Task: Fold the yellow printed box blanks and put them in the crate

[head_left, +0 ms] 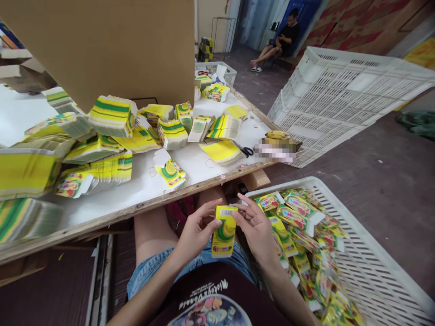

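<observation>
In the head view, the person sits with bare knees under the edge of a white-topped wooden table [146, 188]. Both hands meet over the lap, just below the table edge. The left hand [195, 231] curls around the left side of a small yellow and green folded cardboard carton [224, 235], its thumb lying across the upper front and its fingers bent behind. The right hand [254, 226] pinches the carton's top right corner between thumb and forefinger, with the remaining fingers fanned out loosely above. The carton stands upright between the two hands, with a barcode flap at its top and a red label near its bottom.

Just beside the right hand, on the floor, a white slatted plastic crate [370, 267] holds a heap of finished yellow, green and red cartons [306, 244]. On the table lie many stacks of flat yellow and green carton blanks [112, 115], a single half-folded carton [171, 172] near the front edge, and black-handled scissors [245, 150] towards the far right corner. A large brown cardboard sheet [108, 45] leans up behind the stacks. A second white slatted crate [343, 95] stands tilted beyond the table. Far back, another person [280, 40] sits on a chair.
</observation>
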The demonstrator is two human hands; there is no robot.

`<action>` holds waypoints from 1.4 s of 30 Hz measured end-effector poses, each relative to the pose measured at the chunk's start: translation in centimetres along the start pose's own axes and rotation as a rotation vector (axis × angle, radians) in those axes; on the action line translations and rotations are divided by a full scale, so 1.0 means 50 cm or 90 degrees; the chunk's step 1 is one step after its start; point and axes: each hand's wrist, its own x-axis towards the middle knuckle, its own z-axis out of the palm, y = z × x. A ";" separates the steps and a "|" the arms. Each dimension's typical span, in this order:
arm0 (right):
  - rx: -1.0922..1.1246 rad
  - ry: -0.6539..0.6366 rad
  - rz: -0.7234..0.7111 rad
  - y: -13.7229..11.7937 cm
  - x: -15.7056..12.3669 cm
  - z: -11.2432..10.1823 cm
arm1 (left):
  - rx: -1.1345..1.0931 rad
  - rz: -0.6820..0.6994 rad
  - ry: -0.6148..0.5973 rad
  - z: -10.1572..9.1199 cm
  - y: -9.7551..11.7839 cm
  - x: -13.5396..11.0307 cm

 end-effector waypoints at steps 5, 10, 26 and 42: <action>-0.105 0.053 -0.001 0.012 -0.022 0.033 | 0.004 0.042 0.044 0.025 -0.033 0.000; -0.331 0.104 -0.103 -0.017 -0.017 -0.062 | 0.194 0.116 0.020 0.002 -0.033 0.007; -0.470 -0.098 -0.193 -0.028 0.000 0.014 | 0.567 -0.004 0.410 -0.280 0.055 0.101; -0.268 -0.102 -0.265 -0.041 -0.007 0.086 | 0.251 0.013 0.002 -0.050 0.029 -0.059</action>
